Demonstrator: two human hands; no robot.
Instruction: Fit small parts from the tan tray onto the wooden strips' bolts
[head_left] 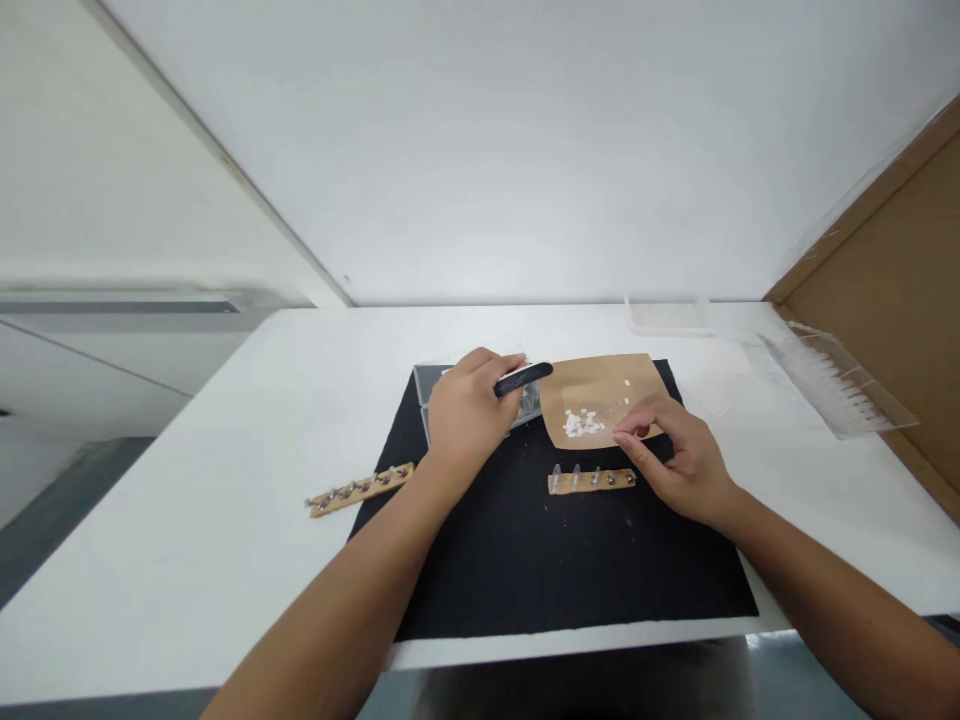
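Note:
My left hand [480,400] is closed around a black nail file [523,379], whose rounded end points right. Below it lies a clear compartment box [530,402], partly hidden by the hand. My right hand [671,450] is pinched at the lower right edge of a brown paper sheet [600,372]; what is between its fingertips is too small to make out. Small white oval pieces [583,423] lie in a pile on the paper. Just below is a short cardboard strip [592,481] with several metal pegs, some carrying clear nail-shaped tips.
A black mat [525,560] covers the middle of the white table [217,520]. Another cardboard strip with pegs [360,489] lies at the mat's left edge. At the back stands a clear tray [670,316]. A sheet of clear tips [832,380] leans near the brown side panel [892,280].

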